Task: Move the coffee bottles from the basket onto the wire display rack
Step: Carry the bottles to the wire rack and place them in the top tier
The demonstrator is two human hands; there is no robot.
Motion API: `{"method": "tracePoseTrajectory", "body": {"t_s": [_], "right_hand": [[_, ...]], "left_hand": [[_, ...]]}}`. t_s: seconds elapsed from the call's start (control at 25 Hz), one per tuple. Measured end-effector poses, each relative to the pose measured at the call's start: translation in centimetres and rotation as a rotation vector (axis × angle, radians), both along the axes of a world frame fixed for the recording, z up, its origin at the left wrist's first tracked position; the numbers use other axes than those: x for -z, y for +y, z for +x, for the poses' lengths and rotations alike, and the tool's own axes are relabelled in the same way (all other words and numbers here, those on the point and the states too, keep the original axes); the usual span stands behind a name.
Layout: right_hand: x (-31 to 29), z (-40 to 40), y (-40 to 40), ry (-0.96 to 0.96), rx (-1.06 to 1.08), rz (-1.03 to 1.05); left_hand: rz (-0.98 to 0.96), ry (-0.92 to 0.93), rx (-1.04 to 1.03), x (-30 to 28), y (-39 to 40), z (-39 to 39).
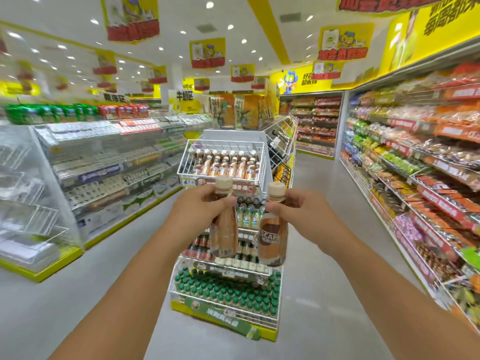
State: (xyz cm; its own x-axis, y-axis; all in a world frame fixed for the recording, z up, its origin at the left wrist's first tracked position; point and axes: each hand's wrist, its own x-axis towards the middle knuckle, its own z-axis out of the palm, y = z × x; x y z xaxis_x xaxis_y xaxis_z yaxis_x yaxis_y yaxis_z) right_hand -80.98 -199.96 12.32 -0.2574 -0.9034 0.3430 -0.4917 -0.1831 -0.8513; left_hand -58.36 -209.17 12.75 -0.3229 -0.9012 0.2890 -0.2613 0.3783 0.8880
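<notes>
Left hand (pixel 205 203) grips one bottle (pixel 224 229) by the neck | right hand (pixel 293 209) grips another (pixel 272 240) | both short of rack (pixel 220 162) front edge | lift over rim, set upright in gaps.

One wide-angle view, worn on the head, looks forward and slightly down along a shop aisle. The wire rack (pixel 222 162) stands at 12 o'clock, near, with both forearms reaching in from 6 o'clock (the edges bend and blur, as wide lenses do). Shelves (pixel 420 162) run off at 3 o'clock, more shelving at 9 o'clock, the ceiling fills the top.
</notes>
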Motion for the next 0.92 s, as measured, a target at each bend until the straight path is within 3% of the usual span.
{"method": "tracePoseTrajectory", "body": {"t_s": [0.44,0.92], "right_hand": [[0.0,7.0,-21.5,0.019,-0.051,0.018],[1.0,4.1,-49.7,-0.037,-0.137,0.078]], "left_hand": [[0.003,0.040,-0.048,0.1,-18.6,7.8],[0.019,0.000,-0.091,0.3,-46.1,4.0]]}}
